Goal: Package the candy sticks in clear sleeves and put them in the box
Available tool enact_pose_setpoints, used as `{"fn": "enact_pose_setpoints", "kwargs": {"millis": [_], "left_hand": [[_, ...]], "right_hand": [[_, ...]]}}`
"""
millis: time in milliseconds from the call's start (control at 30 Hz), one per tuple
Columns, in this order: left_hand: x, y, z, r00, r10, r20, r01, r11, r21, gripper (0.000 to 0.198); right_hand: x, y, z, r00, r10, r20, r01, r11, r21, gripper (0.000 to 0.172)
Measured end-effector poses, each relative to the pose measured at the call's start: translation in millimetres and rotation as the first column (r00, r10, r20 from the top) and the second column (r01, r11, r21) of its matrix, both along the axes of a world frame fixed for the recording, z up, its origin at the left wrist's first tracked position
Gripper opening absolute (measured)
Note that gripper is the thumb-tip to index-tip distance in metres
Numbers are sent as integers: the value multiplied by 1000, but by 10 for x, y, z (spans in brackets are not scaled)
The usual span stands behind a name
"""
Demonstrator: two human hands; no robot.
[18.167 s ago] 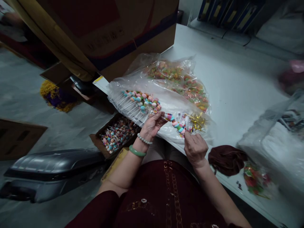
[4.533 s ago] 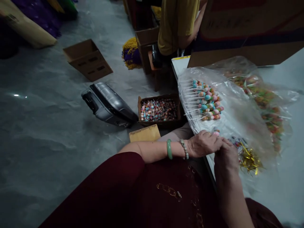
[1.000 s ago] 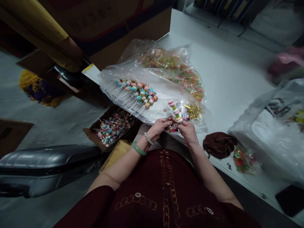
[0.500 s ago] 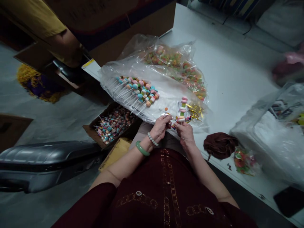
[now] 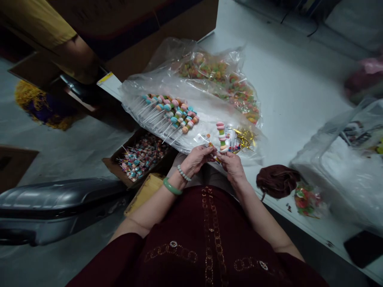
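Note:
My right hand (image 5: 232, 165) pinches the lower end of an upright candy skewer (image 5: 221, 133), stacked with pink, green, yellow and white sweets. Close beside it, my left hand (image 5: 196, 159) has its thumb and fingertips pressed together on something small and shiny, too small to make out. Just past the fingers lie gold twist ties (image 5: 247, 139) and a printed label (image 5: 233, 137) on the clear plastic bag (image 5: 206, 115). Several more candy skewers (image 5: 172, 109) rest on this plastic to the left, sticks pointing toward the lower left.
A bag of gummy candy (image 5: 206, 69) lies behind. Below left stands a carton of wrapped sweets (image 5: 140, 157); a large cardboard box (image 5: 164, 44) is at the back. A brown cloth pouch (image 5: 277, 181) and plastic tub (image 5: 347, 159) are right. Another person's arm (image 5: 79, 56) shows upper left.
The candy skewer has shifted left and stands more upright, nearer my left fingertips. My left hand has moved slightly left. The view has shifted a little.

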State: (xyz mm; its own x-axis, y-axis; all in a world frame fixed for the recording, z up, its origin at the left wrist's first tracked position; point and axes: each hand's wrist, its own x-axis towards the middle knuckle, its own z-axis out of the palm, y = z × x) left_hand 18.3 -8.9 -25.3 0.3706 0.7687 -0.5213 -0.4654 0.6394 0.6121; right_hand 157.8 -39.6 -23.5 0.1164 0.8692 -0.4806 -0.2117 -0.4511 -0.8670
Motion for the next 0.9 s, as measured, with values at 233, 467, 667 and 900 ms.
{"fn": "enact_pose_setpoints", "kwargs": {"millis": [233,467,667,900], "left_hand": [[-37,79,-7,996,93,14,-93,995,-38,15],[-202,238,-65,931,348,111,-287,885,-365,19],[-221,246,11,896,416,153,-321,847,-424,26],[-142,210,45,877,477,63,-416,818,-397,20]], "right_hand": [[103,28,-18,993,23,119,-33,996,84,27],[378,-353,28,912,-35,408,-74,966,247,25],[380,-631,16,809,-95,580,-91,955,283,22],[232,-532,121,953,-119,280,55,973,224,21]]}}
